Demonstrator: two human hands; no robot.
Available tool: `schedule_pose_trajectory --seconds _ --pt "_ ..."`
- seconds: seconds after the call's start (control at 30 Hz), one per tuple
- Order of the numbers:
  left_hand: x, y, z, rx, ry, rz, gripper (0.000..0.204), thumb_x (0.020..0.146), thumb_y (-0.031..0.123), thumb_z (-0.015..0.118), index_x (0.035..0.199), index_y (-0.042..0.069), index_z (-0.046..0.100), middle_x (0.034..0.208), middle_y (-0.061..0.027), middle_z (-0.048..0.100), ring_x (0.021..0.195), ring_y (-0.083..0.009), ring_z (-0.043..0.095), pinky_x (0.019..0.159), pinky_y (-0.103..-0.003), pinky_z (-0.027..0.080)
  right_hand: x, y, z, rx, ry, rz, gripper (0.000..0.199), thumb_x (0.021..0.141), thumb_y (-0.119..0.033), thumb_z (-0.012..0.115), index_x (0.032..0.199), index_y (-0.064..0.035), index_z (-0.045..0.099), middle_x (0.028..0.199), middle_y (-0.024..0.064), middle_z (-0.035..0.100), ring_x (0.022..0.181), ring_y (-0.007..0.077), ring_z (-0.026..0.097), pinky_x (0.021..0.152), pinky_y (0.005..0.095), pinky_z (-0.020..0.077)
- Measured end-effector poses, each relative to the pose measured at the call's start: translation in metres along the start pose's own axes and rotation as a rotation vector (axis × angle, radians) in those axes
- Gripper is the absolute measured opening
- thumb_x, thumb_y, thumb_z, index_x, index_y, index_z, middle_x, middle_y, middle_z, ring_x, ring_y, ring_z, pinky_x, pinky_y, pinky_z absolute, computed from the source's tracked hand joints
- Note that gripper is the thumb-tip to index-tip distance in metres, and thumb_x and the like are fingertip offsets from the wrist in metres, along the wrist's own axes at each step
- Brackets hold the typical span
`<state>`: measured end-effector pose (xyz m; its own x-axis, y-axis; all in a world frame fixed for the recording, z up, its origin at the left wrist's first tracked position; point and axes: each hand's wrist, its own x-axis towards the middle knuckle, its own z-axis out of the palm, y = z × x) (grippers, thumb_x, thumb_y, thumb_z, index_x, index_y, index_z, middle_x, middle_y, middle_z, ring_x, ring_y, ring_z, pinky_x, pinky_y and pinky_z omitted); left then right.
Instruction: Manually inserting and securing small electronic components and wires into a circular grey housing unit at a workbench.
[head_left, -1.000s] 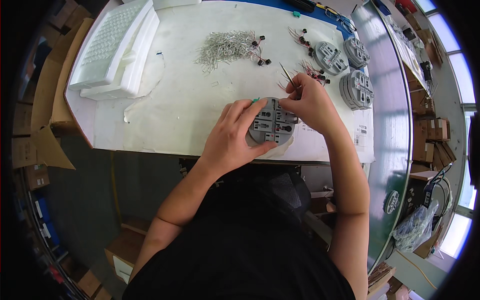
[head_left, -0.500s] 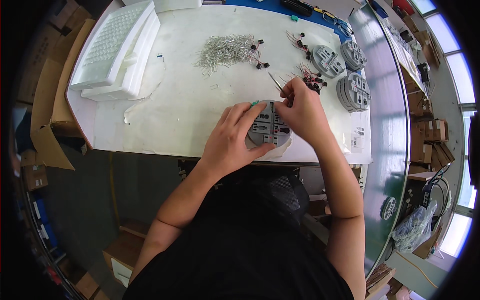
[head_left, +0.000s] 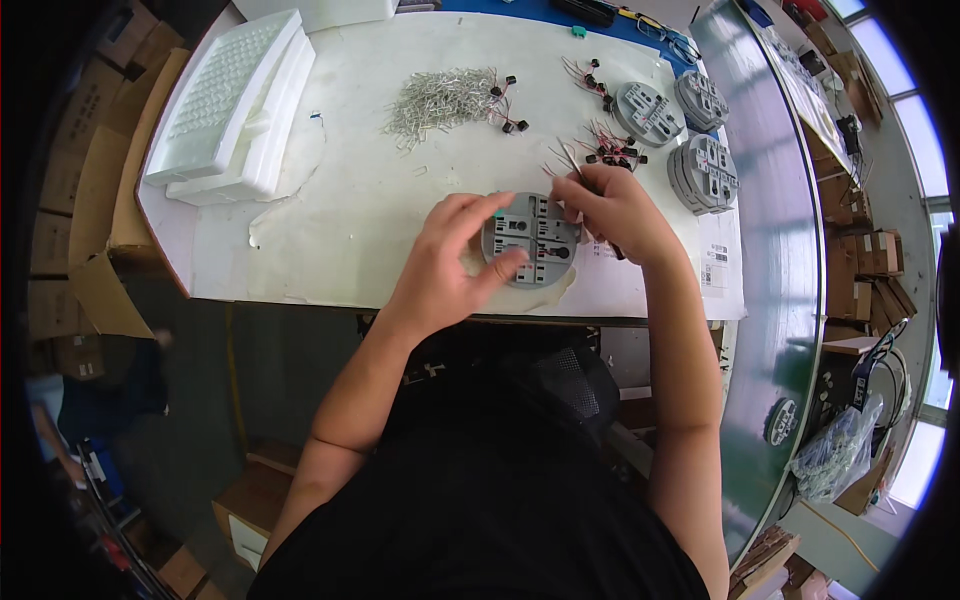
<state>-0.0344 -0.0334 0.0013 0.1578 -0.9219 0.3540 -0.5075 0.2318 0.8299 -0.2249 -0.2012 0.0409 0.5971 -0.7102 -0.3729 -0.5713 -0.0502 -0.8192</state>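
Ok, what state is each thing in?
left hand: open, spread at the disc; contact unclear
right hand: closed on the tool
disc: flat, slotted face up
tool: held slanted
metal pieces: loosely heaped
wired parts: loose, clustered
disc stack: stacked flat
foam trays: stacked
carton: flap open

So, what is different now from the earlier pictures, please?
The left hand has apparently loosened on the gray disc, its thumb moving up and left. The right hand has moved slightly right, still holding the slim tool. A person has appeared at far left. The metal pieces and foam trays stayed put.
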Motion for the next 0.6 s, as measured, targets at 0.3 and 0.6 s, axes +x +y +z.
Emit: schedule_pose_trajectory --seconds 0.3,0.6 --pt "0.06 0.02 -0.001 0.065 -0.152 -0.041 0.023 0.097 0.009 0.075 0.117 0.0 0.073 0.091 -0.0139 0.073 0.081 -0.0267 0.071 0.077 -0.039 0.058 -0.009 0.039 0.002 0.556 0.01 -0.098 0.026 0.109 -0.027 0.067 0.108 -0.0012 0.07 0.078 0.0004 0.065 0.055 0.0042 0.048 0.048 0.0227 0.037" --pt "0.099 0.027 0.016 0.552 -0.577 0.105 0.026 0.093 0.018 0.076 0.113 0.001 0.074 0.092 -0.0166 0.072 0.089 -0.0365 0.072 0.08 -0.046 0.058 -0.008 0.042 0.005 0.606 0.054 -0.149 0.037 0.112 -0.036 0.06 0.107 -0.0005 0.07 0.079 0.0024 0.066 0.055 0.0061 0.049 0.049 0.0242 0.0388"
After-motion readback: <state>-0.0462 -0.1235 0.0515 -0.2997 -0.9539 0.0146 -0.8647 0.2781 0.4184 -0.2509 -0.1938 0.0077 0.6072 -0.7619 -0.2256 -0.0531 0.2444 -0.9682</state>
